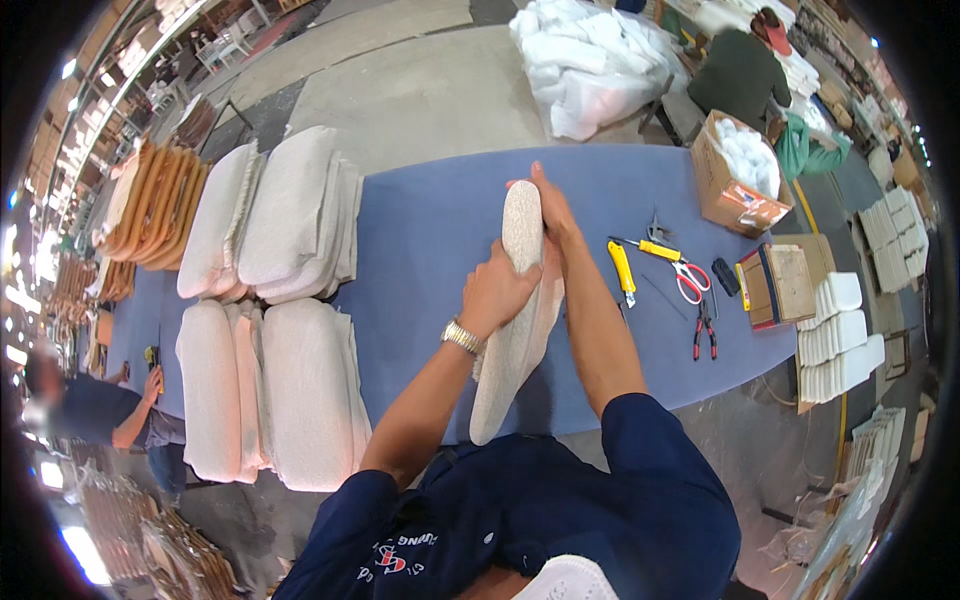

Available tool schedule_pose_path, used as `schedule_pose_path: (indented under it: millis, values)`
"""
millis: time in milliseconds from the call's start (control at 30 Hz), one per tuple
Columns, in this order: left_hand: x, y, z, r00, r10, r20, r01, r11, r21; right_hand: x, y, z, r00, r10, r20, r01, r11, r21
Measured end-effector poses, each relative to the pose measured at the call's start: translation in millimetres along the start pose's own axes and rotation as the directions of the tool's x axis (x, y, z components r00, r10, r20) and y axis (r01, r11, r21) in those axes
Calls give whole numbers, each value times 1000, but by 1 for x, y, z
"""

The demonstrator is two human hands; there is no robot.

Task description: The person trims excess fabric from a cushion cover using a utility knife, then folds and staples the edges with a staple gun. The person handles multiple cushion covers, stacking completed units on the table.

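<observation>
A long beige fabric-covered cushion pad (pixel 507 365) stands on edge between my hands, over the blue table, its near end close to my body. My left hand (pixel 500 288), with a metal watch at the wrist, is closed round the pad's left side near the middle. My right hand (pixel 555 208) grips it from the right by the far end. The pad hides most of the right fingers; the thumb tip shows above the far end. A loose fabric edge hangs along the pad's right side.
Stacks of similar beige pads (pixel 290 210) stand on the table (pixel 420 220) at left. To the right lie a yellow utility knife (pixel 621 272), red-handled scissors (pixel 690 282) and pliers (pixel 705 335). Beyond them are a carton (pixel 715 190) of white stuffing and a small box (pixel 775 287). Other people work nearby.
</observation>
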State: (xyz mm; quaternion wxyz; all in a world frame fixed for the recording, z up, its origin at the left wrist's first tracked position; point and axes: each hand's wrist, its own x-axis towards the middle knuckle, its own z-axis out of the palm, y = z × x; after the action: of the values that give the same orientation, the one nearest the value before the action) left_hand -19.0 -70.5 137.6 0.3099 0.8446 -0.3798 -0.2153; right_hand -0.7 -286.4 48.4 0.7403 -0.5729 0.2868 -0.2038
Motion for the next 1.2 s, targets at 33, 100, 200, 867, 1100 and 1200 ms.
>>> schedule_pose_path:
  millis: [33,100,200,867,1100,1200]
  values:
    - [16,2,9,1000,-16,19,17,999,-33,16,16,-14,998,56,-42,-56,998,7]
    - [29,6,12,986,-113,119,119,992,-45,25,19,-22,981,183,58,-184,983,1]
    - [44,-10,38,996,-65,61,74,985,-153,31,31,-31,967,236,98,-234,972,-34]
    - [168,-56,78,998,35,49,-20,961,-274,60,128,-46,944,327,-47,-323,943,81]
    - [113,-54,71,982,-130,133,175,892,-417,84,54,-35,844,490,216,-471,872,-135]
    - [108,-50,67,957,-190,218,268,868,-418,60,42,-27,934,278,225,-236,951,-198]
